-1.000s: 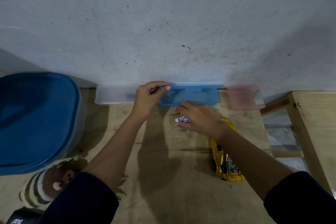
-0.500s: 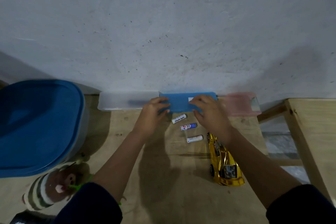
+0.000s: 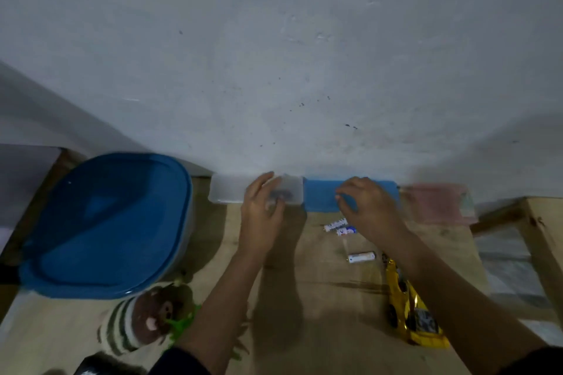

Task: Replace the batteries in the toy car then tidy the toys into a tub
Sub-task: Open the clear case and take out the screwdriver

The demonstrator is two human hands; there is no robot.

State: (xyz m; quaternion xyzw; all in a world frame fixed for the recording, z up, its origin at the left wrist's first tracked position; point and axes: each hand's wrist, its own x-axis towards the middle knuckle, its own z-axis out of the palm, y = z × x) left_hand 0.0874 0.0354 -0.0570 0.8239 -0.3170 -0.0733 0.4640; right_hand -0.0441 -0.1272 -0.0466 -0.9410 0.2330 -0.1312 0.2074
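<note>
Wooden worktop (image 3: 320, 329) meets a grey wall. Nearest lie a plush (image 3: 143, 318) and the yellow car (image 3: 408, 307), then three batteries (image 3: 361, 257). Further, the left hand (image 3: 263, 210), fingers spread, touches a clear box (image 3: 231, 192); right hand (image 3: 370, 207), fingers curled, touches a blue box (image 3: 320, 198). The tub (image 3: 103, 225) sits left.

The right hand (image 3: 367, 207) covers part of two batteries (image 3: 340, 228); the pink box (image 3: 438, 202) is blurred.

Bare table (image 3: 304, 298) lies open between the arms; batteries (image 3: 361, 257) and the car (image 3: 408, 307) crowd the right, the tub (image 3: 103, 222) (lidded) blocks the left.
</note>
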